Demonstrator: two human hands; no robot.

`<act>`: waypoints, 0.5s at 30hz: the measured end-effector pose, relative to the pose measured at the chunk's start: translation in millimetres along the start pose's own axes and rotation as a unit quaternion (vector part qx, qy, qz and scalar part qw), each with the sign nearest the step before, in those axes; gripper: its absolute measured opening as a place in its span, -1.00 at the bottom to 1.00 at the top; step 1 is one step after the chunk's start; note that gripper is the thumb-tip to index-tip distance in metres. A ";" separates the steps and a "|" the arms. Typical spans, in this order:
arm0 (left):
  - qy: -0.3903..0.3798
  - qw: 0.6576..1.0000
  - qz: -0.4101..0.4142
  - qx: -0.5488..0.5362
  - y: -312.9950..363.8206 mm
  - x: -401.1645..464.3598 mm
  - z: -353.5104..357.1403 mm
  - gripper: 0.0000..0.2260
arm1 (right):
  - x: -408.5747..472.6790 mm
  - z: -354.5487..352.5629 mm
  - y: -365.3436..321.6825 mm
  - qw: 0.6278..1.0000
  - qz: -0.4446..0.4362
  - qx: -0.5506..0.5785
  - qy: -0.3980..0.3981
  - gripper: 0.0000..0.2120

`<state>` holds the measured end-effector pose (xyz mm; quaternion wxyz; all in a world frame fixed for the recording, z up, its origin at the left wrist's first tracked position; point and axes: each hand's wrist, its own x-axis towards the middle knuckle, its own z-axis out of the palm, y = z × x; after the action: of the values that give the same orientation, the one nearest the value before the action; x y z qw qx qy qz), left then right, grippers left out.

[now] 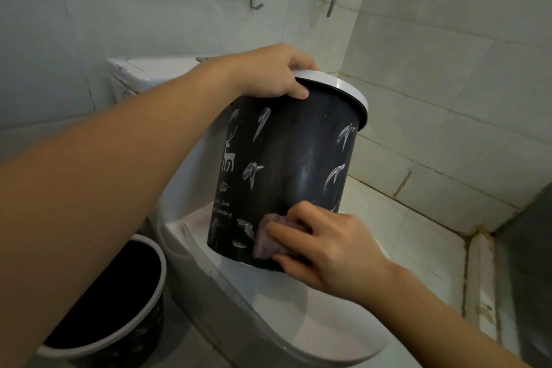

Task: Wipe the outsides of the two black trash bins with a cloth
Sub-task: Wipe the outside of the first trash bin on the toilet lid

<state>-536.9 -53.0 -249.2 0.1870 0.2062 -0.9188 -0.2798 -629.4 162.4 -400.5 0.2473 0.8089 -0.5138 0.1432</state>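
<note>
The right hand (325,245) presses a crumpled purple cloth (268,237) against the lower wall of a black trash bin (286,164), tilted on the closed toilet lid (298,317). The left hand (274,75) grips its white rim (337,84). It looks light, stiff and smooth, probably slippery when damp. The second bin (119,302) stands on the floor, left. Tiled walls crowd close behind.

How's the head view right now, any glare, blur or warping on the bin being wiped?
Head view: dim, soft light with no hard glare; the held bin is sharp enough to read its white prints; the cloth under the right hand is slightly soft; wide-angle warping stretches the left forearm and bends the wall tiles.
</note>
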 end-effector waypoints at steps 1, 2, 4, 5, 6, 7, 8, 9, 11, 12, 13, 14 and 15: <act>0.001 1.000 0.001 0.002 0.5 0.3 0.4 -0.78 | -1.9 0.4 0.9 1.000 -0.006 -0.002 0.004 -0.76; 0.002 1.000 0.001 0.002 1.1 0.6 0.9 -0.78 | -2.3 0.4 3.1 1.000 0.001 -0.005 0.016 -0.75; 0.002 1.000 0.001 0.005 1.5 1.1 0.8 -0.77 | 1.2 -1.5 11.5 0.997 0.050 -0.003 0.056 -0.69; 0.002 1.000 0.000 0.006 1.1 1.3 0.8 -0.77 | 3.8 -3.0 16.2 0.994 0.081 0.002 0.076 -0.67; 0.001 1.000 0.001 0.006 0.9 1.3 0.8 -0.76 | 6.0 -4.3 20.3 0.990 0.105 0.005 0.090 -0.64; 0.000 1.000 0.002 0.007 0.7 1.3 0.6 -0.75 | 6.8 -4.4 23.2 0.988 0.120 0.008 0.097 -0.62; -0.001 1.000 0.003 0.008 0.5 1.0 0.5 -0.75 | 6.0 -3.5 24.0 0.987 0.126 0.011 0.098 -0.61; -0.001 1.000 0.003 0.008 0.5 0.7 0.4 -0.75 | 3.7 -2.2 22.8 0.988 0.123 0.015 0.094 -0.61; 0.000 1.000 0.004 0.007 0.7 0.0 0.3 -0.75 | -4.2 1.7 16.6 0.992 0.096 0.020 0.079 -0.62; 0.000 1.000 0.004 0.006 0.6 -0.2 0.1 -0.76 | -8.5 3.5 13.2 0.994 0.078 0.021 0.072 -0.64; 0.001 1.000 0.002 0.005 0.5 -0.3 -0.1 -0.76 | -12.3 4.5 11.0 0.996 0.061 0.022 0.067 -0.65; 0.001 1.000 0.002 0.006 0.6 -0.6 -0.1 -0.75 | -14.9 4.5 10.5 0.996 0.052 0.021 0.065 -0.65; 0.002 1.000 0.001 0.008 0.8 -0.5 -0.1 -0.75 | -16.0 3.9 12.2 0.996 0.052 0.018 0.067 -0.65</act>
<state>-536.7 -52.3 -248.9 0.1873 0.2072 -0.9210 -0.2715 -647.3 168.2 -408.5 0.2585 0.7743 -0.5345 0.2189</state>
